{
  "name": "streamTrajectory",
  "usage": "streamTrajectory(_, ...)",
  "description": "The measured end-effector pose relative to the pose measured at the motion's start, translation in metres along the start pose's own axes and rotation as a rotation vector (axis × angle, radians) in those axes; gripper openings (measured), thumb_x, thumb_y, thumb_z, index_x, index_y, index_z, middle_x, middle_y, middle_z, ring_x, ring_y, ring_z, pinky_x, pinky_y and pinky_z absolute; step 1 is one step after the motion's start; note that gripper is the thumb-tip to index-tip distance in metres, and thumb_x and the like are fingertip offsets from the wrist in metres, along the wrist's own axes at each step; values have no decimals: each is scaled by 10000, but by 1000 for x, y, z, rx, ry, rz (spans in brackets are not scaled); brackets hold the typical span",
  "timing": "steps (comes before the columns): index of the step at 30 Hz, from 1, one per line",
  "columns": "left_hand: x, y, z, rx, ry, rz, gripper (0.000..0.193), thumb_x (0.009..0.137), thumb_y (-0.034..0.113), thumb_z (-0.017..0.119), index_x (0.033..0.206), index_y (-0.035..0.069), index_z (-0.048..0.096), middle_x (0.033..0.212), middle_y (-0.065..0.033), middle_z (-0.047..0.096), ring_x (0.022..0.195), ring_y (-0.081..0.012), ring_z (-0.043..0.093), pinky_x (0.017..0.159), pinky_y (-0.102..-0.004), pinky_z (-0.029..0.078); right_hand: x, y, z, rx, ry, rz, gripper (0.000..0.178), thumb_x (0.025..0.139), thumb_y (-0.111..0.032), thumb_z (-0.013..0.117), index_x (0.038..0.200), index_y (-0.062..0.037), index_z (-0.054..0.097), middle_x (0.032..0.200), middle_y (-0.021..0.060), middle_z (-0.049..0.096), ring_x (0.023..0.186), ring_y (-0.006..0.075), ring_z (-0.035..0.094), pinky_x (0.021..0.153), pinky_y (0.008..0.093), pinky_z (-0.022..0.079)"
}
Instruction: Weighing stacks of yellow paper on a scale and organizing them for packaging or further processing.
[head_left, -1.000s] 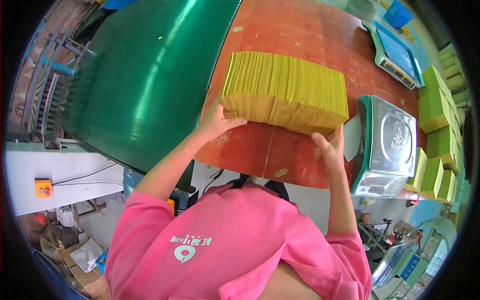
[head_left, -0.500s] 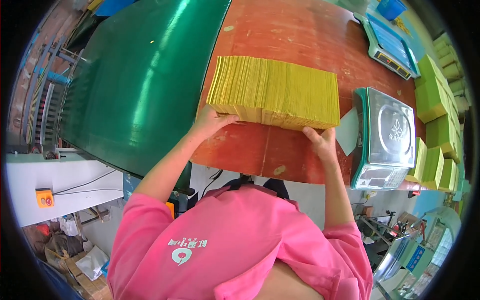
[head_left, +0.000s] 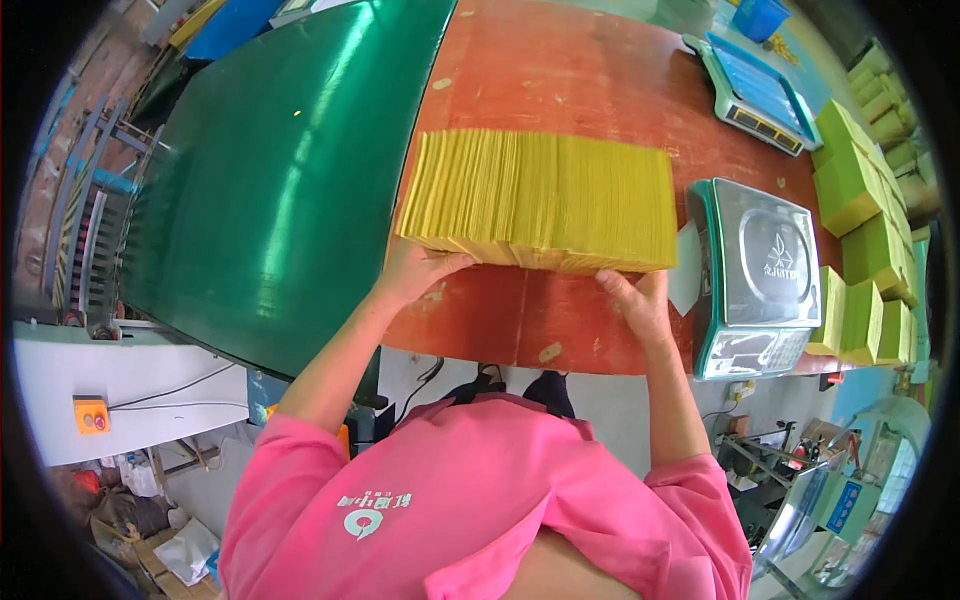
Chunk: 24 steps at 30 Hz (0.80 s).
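A long row of thin yellow paper sheets [head_left: 540, 200], packed edge to edge like a block, is held over the red tabletop [head_left: 560, 335]. My left hand [head_left: 418, 272] grips its left end, thumb along the near lower edge and the other fingers hidden beneath or behind. At the right end my right hand [head_left: 640, 298] clasps it the same way, its thumb on the near edge. Both hands squeeze the row between them. Right of the stack stands a digital scale [head_left: 765, 255] with a clear plastic cover, and a pale sheet [head_left: 687, 268] lies between them.
A green conveyor belt [head_left: 260, 190] runs along the table's left side. Another scale with a blue tray [head_left: 760, 85] sits at the far right. Yellow-green paper bundles [head_left: 860, 195] are piled along the right edge. An orange switch box [head_left: 91, 415] is on the white panel at left.
The paper stack has come slightly nearer to me and a little left, with both hands still on it. The whole view has also shifted slightly.
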<state>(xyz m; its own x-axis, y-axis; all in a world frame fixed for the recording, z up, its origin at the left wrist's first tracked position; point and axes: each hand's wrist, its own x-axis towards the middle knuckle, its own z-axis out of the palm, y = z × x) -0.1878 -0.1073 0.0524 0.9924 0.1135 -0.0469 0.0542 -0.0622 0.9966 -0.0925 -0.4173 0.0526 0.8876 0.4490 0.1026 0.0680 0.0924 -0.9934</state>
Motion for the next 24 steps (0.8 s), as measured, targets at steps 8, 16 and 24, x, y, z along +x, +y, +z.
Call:
streamTrajectory(8, 6, -15, -6, 481, -21, -20, 303, 829, 179, 730, 1040, -28, 666, 945, -72, 711, 840, -148, 647, 757, -303, 508, -1, 39, 8, 45, 92, 27, 749, 759, -32, 797, 1378, -26, 376, 1261, 72, 539, 1178, 169, 500, 999, 343, 440)
streamTrajectory(16, 0, 193, -15, 481, -28, 316, 755, 906, 622, 513, 1318, -11, 520, 1042, -100, 592, 902, -175, 530, 839, -313, 423, -20, -21, -14, 509, 35, -16, 654, 860, -290, 736, 1352, -14, 407, 1292, 92, 536, 1190, 207, 523, 1004, 358, 435)
streamTrajectory(24, 35, 332, 115, 701, -219, 613, 462, 985, 367, 482, 1163, -40, 610, 1231, -95, 512, 1147, -201, 496, 1028, -321, 333, -24, -63, -83, 920, -49, 120, 639, 920, -393, 626, 1390, -41, 374, 1331, 82, 535, 1183, 205, 555, 986, 386, 466)
